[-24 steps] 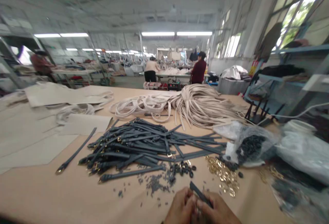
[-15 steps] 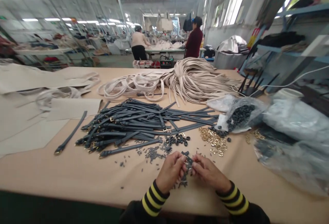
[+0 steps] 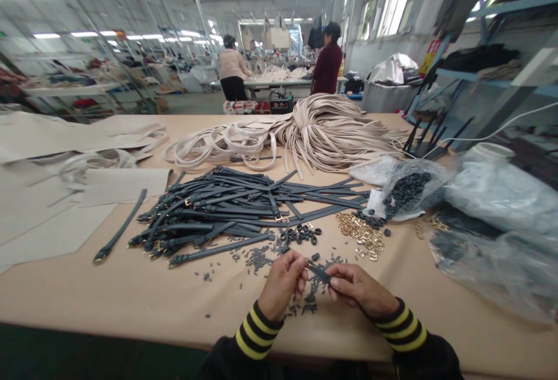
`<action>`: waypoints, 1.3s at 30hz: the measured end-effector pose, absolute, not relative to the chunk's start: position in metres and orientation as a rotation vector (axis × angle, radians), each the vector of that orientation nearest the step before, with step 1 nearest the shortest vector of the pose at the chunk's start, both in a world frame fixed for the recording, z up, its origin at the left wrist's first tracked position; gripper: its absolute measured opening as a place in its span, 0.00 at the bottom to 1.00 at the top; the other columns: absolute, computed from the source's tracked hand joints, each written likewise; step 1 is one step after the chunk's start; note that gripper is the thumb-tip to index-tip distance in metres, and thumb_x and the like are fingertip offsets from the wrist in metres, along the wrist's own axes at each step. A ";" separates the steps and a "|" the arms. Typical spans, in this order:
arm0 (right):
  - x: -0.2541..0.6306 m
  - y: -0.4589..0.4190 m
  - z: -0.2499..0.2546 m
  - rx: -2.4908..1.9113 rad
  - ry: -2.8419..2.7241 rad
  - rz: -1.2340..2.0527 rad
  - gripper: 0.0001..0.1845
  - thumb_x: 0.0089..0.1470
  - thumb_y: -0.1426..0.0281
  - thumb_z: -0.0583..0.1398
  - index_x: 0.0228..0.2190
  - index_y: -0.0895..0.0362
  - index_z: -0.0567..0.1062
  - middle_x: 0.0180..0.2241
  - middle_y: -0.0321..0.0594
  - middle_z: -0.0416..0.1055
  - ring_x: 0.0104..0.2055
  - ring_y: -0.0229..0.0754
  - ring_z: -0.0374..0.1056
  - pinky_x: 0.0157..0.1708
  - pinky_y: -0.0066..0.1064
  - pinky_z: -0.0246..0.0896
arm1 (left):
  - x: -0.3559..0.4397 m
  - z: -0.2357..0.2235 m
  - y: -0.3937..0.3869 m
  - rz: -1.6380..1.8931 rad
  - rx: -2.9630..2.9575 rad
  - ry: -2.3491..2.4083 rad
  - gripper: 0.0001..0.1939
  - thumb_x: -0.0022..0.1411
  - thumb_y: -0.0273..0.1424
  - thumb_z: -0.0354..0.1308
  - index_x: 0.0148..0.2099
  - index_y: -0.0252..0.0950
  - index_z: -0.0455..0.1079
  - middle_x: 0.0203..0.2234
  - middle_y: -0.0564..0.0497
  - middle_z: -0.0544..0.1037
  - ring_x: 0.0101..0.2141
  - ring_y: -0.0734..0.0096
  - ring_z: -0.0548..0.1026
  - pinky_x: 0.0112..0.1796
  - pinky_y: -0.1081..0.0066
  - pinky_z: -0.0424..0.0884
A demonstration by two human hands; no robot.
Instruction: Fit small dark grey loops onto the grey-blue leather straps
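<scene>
Since the earliest frame the two hands have drawn apart, and the short dark strap (image 3: 321,273) that pointed upward between them now slants down from the left hand (image 3: 281,285) to the right hand (image 3: 364,290). It lies on the near right side of the heap of dark straps (image 3: 218,208), apart from it. The left hand's thumb and fingers are closed on the strap's upper end, by a bit of gold metal (image 3: 308,264); the right hand pinches its lower end between thumb and curled fingers. Between the heap and the hands are scattered small dark pieces (image 3: 258,259), with dark rings (image 3: 300,233) just beside the heap's near right edge. Right of the heap lie gold buckles (image 3: 361,232) and, farther right, a clear bag of dark rings (image 3: 410,191). A bundle of pale straps (image 3: 322,130) lies behind the heap, to its right; a single dark strap (image 3: 122,226) and pale sheets (image 3: 56,217) lie to its left, on the table (image 3: 152,304).
</scene>
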State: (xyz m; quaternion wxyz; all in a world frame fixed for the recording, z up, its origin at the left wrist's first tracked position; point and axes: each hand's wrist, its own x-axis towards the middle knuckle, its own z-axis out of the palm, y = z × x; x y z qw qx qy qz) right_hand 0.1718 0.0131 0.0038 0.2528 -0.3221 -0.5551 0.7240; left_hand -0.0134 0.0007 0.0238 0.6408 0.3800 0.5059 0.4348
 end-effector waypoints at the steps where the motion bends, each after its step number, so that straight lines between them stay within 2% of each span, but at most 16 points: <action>1: 0.173 0.014 0.003 -0.864 -1.513 1.977 0.13 0.51 0.61 0.56 0.30 0.59 0.68 0.21 0.32 0.66 0.14 0.27 0.47 0.13 0.22 0.37 | -0.014 0.025 0.000 0.966 0.825 1.107 0.16 0.52 0.41 0.55 0.28 0.33 0.58 0.15 0.58 0.66 0.11 0.87 0.59 0.11 0.84 0.54; 8: 0.173 0.015 0.007 -0.793 -1.584 1.996 0.14 0.51 0.60 0.56 0.29 0.60 0.69 0.19 0.31 0.64 0.14 0.28 0.47 0.14 0.23 0.39 | -0.008 0.026 -0.007 0.709 0.545 0.740 0.17 0.48 0.39 0.60 0.27 0.34 0.56 0.14 0.59 0.64 0.10 0.89 0.55 0.10 0.85 0.47; 12: 0.165 0.010 0.017 -0.926 -1.735 1.696 0.12 0.52 0.63 0.55 0.26 0.60 0.67 0.20 0.33 0.65 0.20 0.31 0.56 0.20 0.24 0.50 | 0.001 0.020 -0.009 0.750 0.574 0.829 0.17 0.47 0.39 0.60 0.27 0.34 0.57 0.13 0.60 0.63 0.11 0.87 0.57 0.11 0.84 0.48; 15: 0.157 0.003 0.020 -1.054 -1.757 1.529 0.12 0.52 0.63 0.55 0.23 0.58 0.65 0.19 0.33 0.65 0.22 0.33 0.59 0.22 0.25 0.53 | 0.004 0.016 -0.008 0.762 0.637 0.878 0.18 0.47 0.43 0.59 0.27 0.33 0.59 0.12 0.60 0.62 0.11 0.86 0.58 0.11 0.83 0.50; 19: 0.147 -0.003 0.016 -1.105 -1.578 1.589 0.10 0.53 0.62 0.54 0.28 0.56 0.60 0.22 0.34 0.68 0.18 0.33 0.60 0.16 0.24 0.54 | 0.001 0.011 -0.007 0.748 0.740 0.900 0.21 0.49 0.46 0.56 0.24 0.31 0.60 0.12 0.59 0.61 0.11 0.86 0.58 0.11 0.83 0.51; 22: 0.142 -0.005 0.013 -1.093 -1.611 1.459 0.08 0.53 0.65 0.54 0.34 0.54 0.60 0.24 0.34 0.68 0.19 0.35 0.63 0.18 0.26 0.58 | 0.000 0.007 -0.007 0.792 0.790 0.983 0.20 0.49 0.46 0.55 0.27 0.33 0.59 0.12 0.60 0.61 0.11 0.86 0.59 0.11 0.83 0.52; 25: 0.142 -0.006 0.015 -1.079 -1.772 1.286 0.04 0.54 0.67 0.52 0.32 0.54 0.64 0.22 0.32 0.67 0.19 0.34 0.63 0.21 0.26 0.59 | -0.001 0.005 -0.007 0.830 0.874 1.084 0.18 0.50 0.45 0.55 0.29 0.34 0.58 0.12 0.60 0.62 0.10 0.85 0.58 0.11 0.83 0.54; 28: 0.145 -0.005 0.016 -1.086 -1.806 1.312 0.06 0.54 0.68 0.52 0.28 0.55 0.66 0.21 0.31 0.65 0.18 0.34 0.63 0.21 0.26 0.59 | -0.004 0.006 -0.008 0.879 0.965 1.116 0.15 0.51 0.41 0.55 0.29 0.33 0.59 0.13 0.60 0.63 0.11 0.85 0.59 0.13 0.82 0.55; 32: 0.147 -0.001 0.013 -1.091 -1.740 1.441 0.06 0.54 0.67 0.53 0.28 0.56 0.66 0.25 0.33 0.67 0.19 0.33 0.64 0.20 0.25 0.59 | -0.008 0.009 -0.012 0.900 0.917 0.962 0.12 0.50 0.35 0.58 0.31 0.31 0.64 0.22 0.55 0.69 0.19 0.82 0.67 0.19 0.81 0.64; 39: 0.149 0.001 0.007 -1.112 -1.731 1.507 0.06 0.53 0.66 0.53 0.28 0.56 0.65 0.23 0.32 0.65 0.22 0.35 0.65 0.24 0.27 0.60 | -0.006 0.003 -0.015 0.955 0.460 0.914 0.11 0.51 0.33 0.58 0.29 0.29 0.64 0.18 0.52 0.71 0.18 0.82 0.69 0.21 0.82 0.67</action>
